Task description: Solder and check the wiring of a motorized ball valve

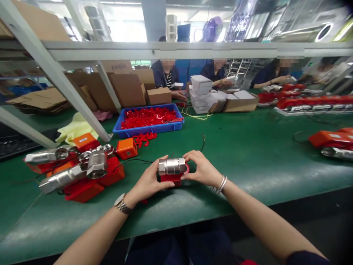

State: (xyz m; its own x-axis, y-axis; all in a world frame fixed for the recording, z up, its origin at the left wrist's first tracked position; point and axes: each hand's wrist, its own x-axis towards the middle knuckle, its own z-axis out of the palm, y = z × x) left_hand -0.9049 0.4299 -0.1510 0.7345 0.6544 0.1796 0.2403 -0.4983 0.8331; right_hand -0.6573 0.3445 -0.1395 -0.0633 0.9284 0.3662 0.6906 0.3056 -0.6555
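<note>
A metal valve (172,166) with a red box-shaped housing under it is held just above the green table or resting on it; I cannot tell which. My left hand (150,182) grips its left end, thumb along the front of the red part. At the right end my right hand (200,169) pinches a small red ring piece (187,168) against the valve. A black cable runs left from behind the valve. To the left lies a pile of similar metal valves (96,164) with orange-red housings, beside an orange box (127,148).
Behind stands a blue tray (149,129) of red clips, with several loose clips (145,139) before it. A shelf post (74,92) slants at left. White boxes (200,94), more valves (331,139) and several people are farther off.
</note>
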